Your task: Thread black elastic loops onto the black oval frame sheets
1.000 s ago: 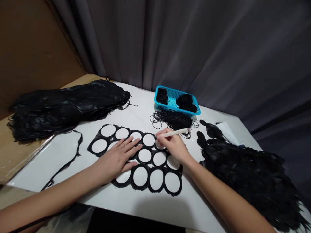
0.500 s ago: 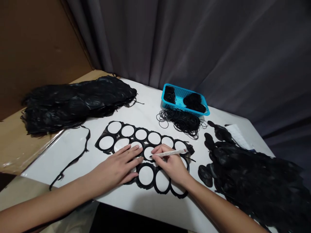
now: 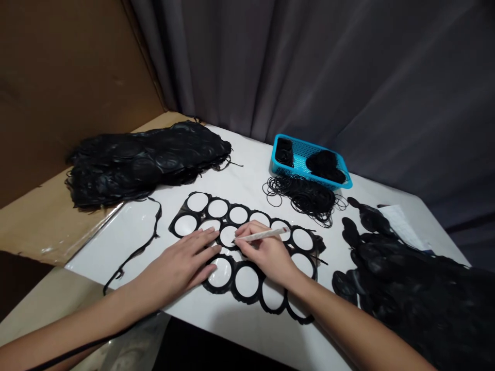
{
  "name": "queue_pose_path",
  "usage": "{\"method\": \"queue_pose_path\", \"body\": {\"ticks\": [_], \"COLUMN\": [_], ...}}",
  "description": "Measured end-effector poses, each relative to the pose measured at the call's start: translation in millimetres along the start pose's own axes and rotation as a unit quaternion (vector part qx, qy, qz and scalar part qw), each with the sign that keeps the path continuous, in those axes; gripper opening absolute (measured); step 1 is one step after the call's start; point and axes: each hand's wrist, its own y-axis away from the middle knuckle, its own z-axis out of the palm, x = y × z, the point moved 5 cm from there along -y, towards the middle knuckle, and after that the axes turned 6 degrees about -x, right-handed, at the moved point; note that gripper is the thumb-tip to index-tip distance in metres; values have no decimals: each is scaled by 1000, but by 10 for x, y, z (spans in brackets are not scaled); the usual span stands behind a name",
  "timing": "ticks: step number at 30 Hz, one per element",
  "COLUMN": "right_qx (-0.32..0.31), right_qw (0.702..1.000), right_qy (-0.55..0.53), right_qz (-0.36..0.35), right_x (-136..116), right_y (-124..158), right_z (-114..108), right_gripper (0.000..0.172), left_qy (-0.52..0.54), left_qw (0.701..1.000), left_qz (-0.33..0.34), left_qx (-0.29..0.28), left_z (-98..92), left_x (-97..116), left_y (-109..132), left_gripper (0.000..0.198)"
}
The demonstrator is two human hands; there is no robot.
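A black rubber sheet [image 3: 234, 297] with rows of large round holes lies flat on the white table. My left hand [image 3: 189, 259] rests on its left part, palm down and fingers stretched out. In my right hand [image 3: 266, 250] is a slim white pen-like tool [image 3: 266, 234], pinched between thumb and fingers. Its dark tip meets the sheet at the edge of a hole near the middle, close to my left fingertips. Exactly what kind of tool it is I cannot make out. My right hand covers part of the sheet.
A thick stack of black rubber sheets [image 3: 150, 162] lies at back left. Behind the work stands a blue basket [image 3: 299, 172] holding black rings, with a heap of thin black rings [image 3: 309, 198] before it. Black discs [image 3: 417, 283] pile up at right, beside white paper [image 3: 402, 224]. A black strip [image 3: 143, 250] lies left.
The whole view has shifted, so the table appears farther right. Relative to the sheet, both hands have moved leftward, and the tool's tip is now at a hole further left.
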Motion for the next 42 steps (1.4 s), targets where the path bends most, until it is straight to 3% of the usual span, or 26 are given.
{"method": "queue_pose_path", "body": {"ticks": [4,23,32,36,42], "right_qx": [-15,-23,-63,-47,-39], "right_qw": [1000,998,984,968,963], "right_qy": [18,47,120,175,184], "right_qz": [-12,-27,-117,-174,-193], "right_x": [0,1,-63,-53,-40], "right_y": [-34,-4,88,137,151], "right_z": [99,183,270,312,311], "right_gripper": [21,19,10,7,6], "left_qy": [9,8,11,11,12], "left_qw": [1000,1000,1000,1000,1000], "left_qz": [-8,-10,-7,-3,-5], "left_qx": [2,-25,-21,-6,-3], "left_z": [26,122,118,111,114], "left_x": [9,-7,-7,-5,-3], "left_y": [32,32,26,22,30], "left_gripper": [29,32,26,27,27]}}
